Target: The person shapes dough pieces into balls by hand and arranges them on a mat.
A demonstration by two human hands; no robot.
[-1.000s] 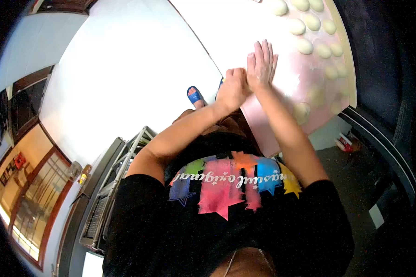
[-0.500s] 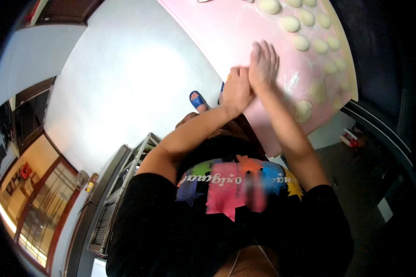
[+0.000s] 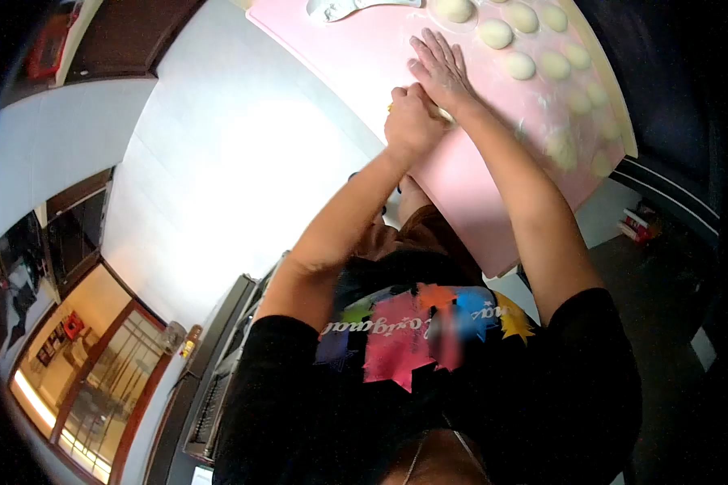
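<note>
My left hand (image 3: 415,123) is curled closed above the near edge of a pink mat (image 3: 469,190). A small pale bit of dough (image 3: 445,115) shows at its right side, beside my right wrist; the rest is hidden by the hand. Close against its far side, my right hand (image 3: 442,73) lies palm down with its fingers apart. Several round pale dough balls (image 3: 520,65) rest on the mat to the right, and a flatter dough piece (image 3: 560,151) is nearer to me.
A white utensil (image 3: 332,8) lies at the mat's far left part. Pale floor (image 3: 243,153) stretches left of the mat. A dark rack (image 3: 218,388) stands at the lower left, near a wood-framed window (image 3: 109,388). Red and white items (image 3: 639,225) are low on the right.
Both hands have moved up in the view, and the right hand's fingers are more spread. A pale bit of dough now shows between the hands. The view has shifted, showing more of the white utensil.
</note>
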